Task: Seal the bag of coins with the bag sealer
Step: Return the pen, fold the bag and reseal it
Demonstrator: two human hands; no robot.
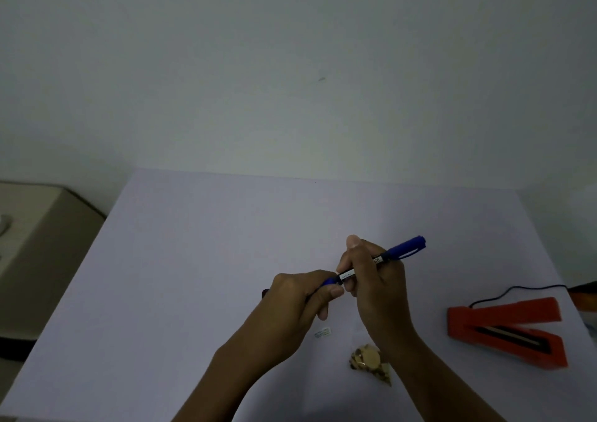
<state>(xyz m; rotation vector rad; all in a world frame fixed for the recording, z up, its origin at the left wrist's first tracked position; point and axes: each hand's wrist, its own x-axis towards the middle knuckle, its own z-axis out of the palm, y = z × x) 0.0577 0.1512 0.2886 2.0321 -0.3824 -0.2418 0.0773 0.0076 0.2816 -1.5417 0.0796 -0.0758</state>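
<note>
A blue marker pen (402, 250) is held above the table by both hands. My right hand (374, 279) grips its barrel, with the capped end pointing up and right. My left hand (297, 295) is closed around the pen's other end, where a blue cap shows between the fingers. A small clear bag of gold coins (368, 362) lies on the table below my right wrist, partly hidden by it. The red bag sealer (507, 331) sits at the right with its jaws apart, well away from both hands.
A small white label (322, 333) lies on the pale table (193, 260) between my forearms. The sealer's black cord (517, 291) runs off to the right. A beige unit (42, 244) stands left of the table. A wall is behind.
</note>
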